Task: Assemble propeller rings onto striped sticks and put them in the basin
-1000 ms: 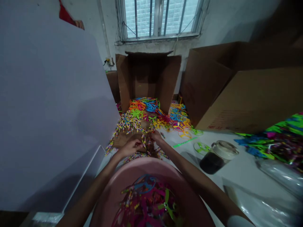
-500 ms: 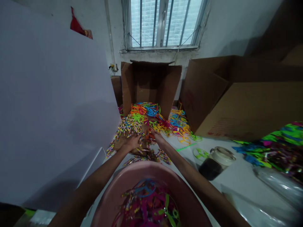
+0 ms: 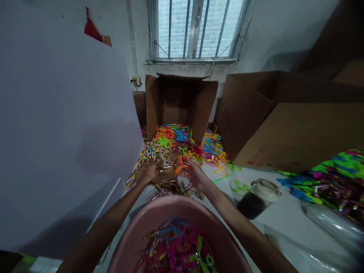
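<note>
dim room, grimy white wall, barred window (image 3: 196,30) with frosted glass behind. below the sill stands an open cardboard carton (image 3: 182,102), flaps up. a larger carton (image 3: 295,132) sits to the right, with faint red print (image 3: 257,159) on its side, too blurred to read. no other legible writing or brand is seen. a white board (image 3: 62,125) fills the left side, and a red paper scrap (image 3: 95,30) shows above its edge.

right hand (image 3: 197,176) is narrowed on an orange plastic propeller ring (image 3: 179,165), pinching its right rim, with the ring lifted just above the pile. left hand (image 3: 149,173) is low and narrow, fingers down among striped plastic sticks (image 3: 155,153); any grip on them cannot be told.

a heap of neon plastic rotors (image 3: 173,132) is spread in front of the carton, beyond the sticks. a pink plastic basin (image 3: 182,206) is placed under the forearms, holding mixed pink, blue and green pieces. right of it are a glass jar (image 3: 257,199) with dark contents and a cream lid, a green rotor (image 3: 239,187) touching it, and a clear plastic bag (image 3: 330,231).
</note>
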A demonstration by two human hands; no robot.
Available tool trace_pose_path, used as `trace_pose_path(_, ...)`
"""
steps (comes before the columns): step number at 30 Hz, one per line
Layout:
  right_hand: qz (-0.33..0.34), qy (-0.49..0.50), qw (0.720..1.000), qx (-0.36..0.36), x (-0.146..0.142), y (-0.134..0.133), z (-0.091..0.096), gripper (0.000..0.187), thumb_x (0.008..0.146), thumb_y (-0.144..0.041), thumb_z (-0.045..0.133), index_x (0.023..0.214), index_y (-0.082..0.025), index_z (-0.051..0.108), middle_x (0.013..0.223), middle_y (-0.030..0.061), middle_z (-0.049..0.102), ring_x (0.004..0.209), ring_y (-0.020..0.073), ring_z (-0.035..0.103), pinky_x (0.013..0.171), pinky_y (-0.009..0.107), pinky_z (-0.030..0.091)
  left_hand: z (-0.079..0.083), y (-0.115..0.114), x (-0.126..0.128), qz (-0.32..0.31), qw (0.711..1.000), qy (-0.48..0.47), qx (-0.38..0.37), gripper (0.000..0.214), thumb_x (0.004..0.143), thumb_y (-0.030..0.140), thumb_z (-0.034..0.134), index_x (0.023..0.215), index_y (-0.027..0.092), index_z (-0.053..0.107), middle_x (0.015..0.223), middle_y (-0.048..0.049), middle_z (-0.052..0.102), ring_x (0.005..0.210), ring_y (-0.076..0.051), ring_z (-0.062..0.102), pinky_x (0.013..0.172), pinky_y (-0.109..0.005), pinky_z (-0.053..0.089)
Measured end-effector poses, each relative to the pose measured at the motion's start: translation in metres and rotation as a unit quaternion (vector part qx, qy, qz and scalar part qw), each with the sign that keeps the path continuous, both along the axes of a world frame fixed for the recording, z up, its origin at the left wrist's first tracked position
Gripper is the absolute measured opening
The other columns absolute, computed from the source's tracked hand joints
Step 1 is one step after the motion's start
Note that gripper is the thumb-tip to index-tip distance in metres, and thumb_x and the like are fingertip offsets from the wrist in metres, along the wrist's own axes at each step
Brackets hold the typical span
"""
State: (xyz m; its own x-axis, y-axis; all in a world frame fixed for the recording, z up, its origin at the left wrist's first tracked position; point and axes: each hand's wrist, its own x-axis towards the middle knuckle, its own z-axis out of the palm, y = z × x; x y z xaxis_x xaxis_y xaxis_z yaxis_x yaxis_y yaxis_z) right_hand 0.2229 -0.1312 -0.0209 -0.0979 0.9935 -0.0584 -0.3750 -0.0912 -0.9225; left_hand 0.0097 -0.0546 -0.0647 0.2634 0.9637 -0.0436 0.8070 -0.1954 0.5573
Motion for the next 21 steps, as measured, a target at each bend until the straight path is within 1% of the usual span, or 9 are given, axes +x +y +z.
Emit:
trace_pose_path(3,0.016,0.008,1.000,0.012,0.000,-0.021,0.004,0.034,0.078,-0.051,0.077,0.099,-0.026,0.071,0.110,0.0067,0.076,0.103,0.0260,0.071,0.094,0.044,0.058,0.016,-0.010,-0.004,0.051,0.996,-0.067,-0.023,0.030,0.096,0.035,0.064,0.118,0.015,0.064,0.115,-0.0075,0.067,0.098,-0.022,0.068,0.083,-0.040,0.059)
trace_pose_path(6,0.014,0.008,1.000,0.016,0.002,-0.043,0.010,0.026,0.071,-0.039,0.084,0.092,-0.027,0.072,0.113,0.0044,0.075,0.115,0.0265,0.068,0.107,0.044,0.051,0.036,-0.036,-0.003,0.061,0.984,-0.163,-0.026,0.027,0.100,0.036,0.058,0.114,0.013,0.062,0.102,-0.0062,0.069,0.080,-0.016,0.068,0.071,-0.032,0.058)
trace_pose_path(9,0.000,0.035,0.999,0.012,0.002,-0.065,0.017,0.019,0.075,-0.035,0.082,0.089,-0.029,0.072,0.120,0.0025,0.074,0.125,0.0259,0.063,0.113,0.044,0.047,0.057,-0.085,0.002,0.032,0.963,-0.266,-0.015,0.025,0.102,0.036,0.047,0.117,0.018,0.054,0.094,-0.0041,0.072,0.067,-0.013,0.067,0.055,-0.022,0.051)
trace_pose_path(11,-0.003,0.071,0.997,-0.007,-0.002,-0.080,0.023,0.017,0.077,-0.032,0.081,0.090,-0.029,0.071,0.119,0.0010,0.074,0.125,0.0234,0.063,0.114,0.040,0.046,0.069,-0.123,0.005,0.013,0.951,-0.310,-0.007,0.026,0.099,0.044,0.050,0.109,0.019,0.054,0.089,-0.0023,0.072,0.058,-0.012,0.063,0.047,-0.021,0.045)
trace_pose_path(12,-0.001,0.088,0.996,-0.021,-0.005,-0.087,0.026,0.018,0.077,-0.030,0.082,0.091,-0.029,0.071,0.116,0.0004,0.075,0.122,0.0221,0.065,0.114,0.038,0.047,0.074,-0.140,0.006,-0.001,0.942,-0.335,0.000,0.028,0.096,0.047,0.053,0.103,0.020,0.056,0.084,-0.0006,0.071,0.055,-0.011,0.060,0.045,-0.021,0.043)
trace_pose_path(14,0.009,0.114,0.992,-0.045,-0.013,-0.099,0.031,0.023,0.074,-0.027,0.084,0.093,-0.027,0.071,0.109,0.0000,0.077,0.112,0.0198,0.071,0.109,0.034,0.051,0.082,-0.169,0.008,-0.025,0.919,-0.392,0.034,0.027,0.093,0.046,0.060,0.093,0.019,0.062,0.071,0.0023,0.065,0.055,-0.011,0.056,0.049,-0.021,0.042)
trace_pose_path(16,0.013,0.135,0.989,-0.055,-0.021,-0.110,0.034,0.027,0.072,-0.025,0.087,0.095,-0.025,0.072,0.102,0.0001,0.078,0.100,0.0178,0.074,0.100,0.031,0.056,0.086,-0.186,0.009,-0.034,0.908,-0.413,0.065,0.023,0.093,0.041,0.063,0.091,0.019,0.066,0.075,0.0013,0.067,0.067,-0.013,0.062,0.061,-0.022,0.047)
trace_pose_path(19,0.013,0.150,0.987,-0.063,-0.028,-0.122,0.034,0.029,0.070,-0.025,0.089,0.095,-0.020,0.074,0.093,0.0013,0.079,0.085,0.0159,0.076,0.087,0.027,0.060,0.086,-0.198,0.010,-0.038,0.909,-0.407,0.079,0.017,0.095,0.037,0.061,0.098,0.020,0.063,0.089,-0.0001,0.071,0.086,-0.016,0.066,0.078,-0.026,0.051)
trace_pose_path(21,0.013,0.149,0.986,-0.070,-0.029,-0.128,0.032,0.028,0.071,-0.028,0.089,0.094,-0.018,0.075,0.091,0.0024,0.080,0.080,0.0150,0.076,0.081,0.025,0.061,0.086,-0.203,0.009,-0.040,0.912,-0.401,0.072,0.016,0.097,0.037,0.059,0.100,0.021,0.058,0.088,0.0007,0.069,0.087,-0.016,0.065,0.079,-0.027,0.050)
